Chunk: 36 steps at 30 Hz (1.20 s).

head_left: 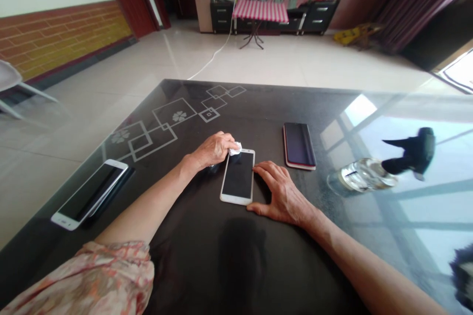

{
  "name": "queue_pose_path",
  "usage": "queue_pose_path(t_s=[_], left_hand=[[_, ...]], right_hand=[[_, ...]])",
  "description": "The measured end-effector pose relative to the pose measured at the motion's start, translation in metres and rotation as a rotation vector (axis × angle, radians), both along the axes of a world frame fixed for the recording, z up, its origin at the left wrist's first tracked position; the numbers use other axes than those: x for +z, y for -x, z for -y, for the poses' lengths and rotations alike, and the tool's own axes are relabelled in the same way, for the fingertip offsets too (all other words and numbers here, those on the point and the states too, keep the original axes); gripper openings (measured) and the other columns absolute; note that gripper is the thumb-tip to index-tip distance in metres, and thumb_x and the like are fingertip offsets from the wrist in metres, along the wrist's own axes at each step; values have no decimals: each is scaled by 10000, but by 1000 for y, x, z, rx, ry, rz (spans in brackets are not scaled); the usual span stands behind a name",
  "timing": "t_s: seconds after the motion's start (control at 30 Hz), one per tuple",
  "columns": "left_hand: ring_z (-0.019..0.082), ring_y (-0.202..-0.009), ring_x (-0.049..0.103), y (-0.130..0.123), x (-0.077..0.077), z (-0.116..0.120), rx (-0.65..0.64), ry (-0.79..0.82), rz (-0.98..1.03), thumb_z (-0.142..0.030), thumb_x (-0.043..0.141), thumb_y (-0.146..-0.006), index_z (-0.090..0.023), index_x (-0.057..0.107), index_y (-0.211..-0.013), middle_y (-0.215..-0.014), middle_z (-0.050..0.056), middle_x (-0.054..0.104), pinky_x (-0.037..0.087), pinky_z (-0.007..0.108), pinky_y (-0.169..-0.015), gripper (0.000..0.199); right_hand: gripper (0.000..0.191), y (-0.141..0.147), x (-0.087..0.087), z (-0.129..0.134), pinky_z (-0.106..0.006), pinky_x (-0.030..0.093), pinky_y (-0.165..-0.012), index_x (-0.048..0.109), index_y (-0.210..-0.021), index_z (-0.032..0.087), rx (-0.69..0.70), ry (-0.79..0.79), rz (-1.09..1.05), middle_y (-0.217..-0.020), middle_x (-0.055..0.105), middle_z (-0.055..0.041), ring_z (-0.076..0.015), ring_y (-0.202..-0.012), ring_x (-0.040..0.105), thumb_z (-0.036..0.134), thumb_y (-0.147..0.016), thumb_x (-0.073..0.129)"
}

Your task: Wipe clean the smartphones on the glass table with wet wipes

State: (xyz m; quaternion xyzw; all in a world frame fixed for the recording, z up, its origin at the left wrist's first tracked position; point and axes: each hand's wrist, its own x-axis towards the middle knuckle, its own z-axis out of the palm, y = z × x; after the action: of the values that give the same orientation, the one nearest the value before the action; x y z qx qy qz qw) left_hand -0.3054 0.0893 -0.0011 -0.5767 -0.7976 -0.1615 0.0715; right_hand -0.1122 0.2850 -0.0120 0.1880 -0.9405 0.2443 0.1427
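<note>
A white smartphone (238,177) with a dark screen lies face up on the glossy black table (177,275). My left hand (216,150) pinches a small crumpled white wad, tissue or cloth (235,148), and presses it at the phone's upper left corner. Along the phone's right side rests my right hand (281,192), fingers apart. Its fingertips touch the right edge, and the thumb lies by the lower right corner.
Right of the phone lies a dark-screened phone with a reddish edge (300,145). A clear spray bottle with a black trigger head (364,175) is farther right. On the left, a white phone (90,194) leans on a dark flat object. A striped small table (260,11) stands beyond.
</note>
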Motion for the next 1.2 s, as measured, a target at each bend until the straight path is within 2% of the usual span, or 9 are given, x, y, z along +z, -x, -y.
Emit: queue_pose_path(t_s=[0.17,0.37,0.63,0.8,0.93,1.07,1.2], left_hand=[[159,-834,604,-5,3,-3,18,60,-26,-42,420,-820,-230,751,-909,-921,40,675,441,292,-828,391],[177,-777,552,-32,0,-3,188,69,-111,-58,405,-861,-188,749,-901,-872,78,639,435,296,-757,369],[177,-822,539,-83,-1,27,230,55,-77,-72,414,-877,-242,751,-1001,-967,61,663,443,292,-795,397],[184,-834,539,-104,-4,40,249,41,-81,-62,397,-875,-250,753,-1015,-990,68,665,454,309,-807,426],[185,-837,540,-108,-9,40,257,-14,-93,-48,399,-860,-248,754,-1009,-979,67,658,464,311,-812,434],[184,-853,545,-103,-18,38,253,-67,-99,-49,401,-861,-249,748,-1020,-990,63,652,469,310,-811,431],[181,-883,555,-89,-22,36,230,-84,-119,-37,403,-852,-255,735,-1061,-1006,64,650,470,305,-817,448]], right_hand=[[774,0,-3,0,-506,409,-990,491,-1308,158,0,-9,-44,-1254,555,-173,-330,-1182,507,656,-740,665],[793,3,-10,-1,-493,398,-1008,531,-1290,134,7,-37,-91,-1244,569,-181,-325,-1173,515,695,-741,640],[840,7,-13,-1,-491,409,-1005,562,-1285,122,-20,-108,-96,-1260,572,-185,-333,-1173,522,751,-730,596],[750,-1,-11,5,-490,402,-1016,549,-1305,127,-60,-141,-72,-1309,554,-187,-328,-1217,510,671,-791,591],[498,-6,-11,8,-454,414,-1002,601,-1230,183,-149,-81,-88,-1287,592,-135,-290,-1202,534,522,-866,575],[461,-3,-13,4,-440,429,-979,610,-1226,209,-145,-31,-91,-1262,615,-114,-282,-1180,552,494,-865,582],[372,2,-16,-1,-429,429,-979,677,-1114,213,-115,1,-108,-1230,636,-96,-277,-1154,565,449,-833,623]])
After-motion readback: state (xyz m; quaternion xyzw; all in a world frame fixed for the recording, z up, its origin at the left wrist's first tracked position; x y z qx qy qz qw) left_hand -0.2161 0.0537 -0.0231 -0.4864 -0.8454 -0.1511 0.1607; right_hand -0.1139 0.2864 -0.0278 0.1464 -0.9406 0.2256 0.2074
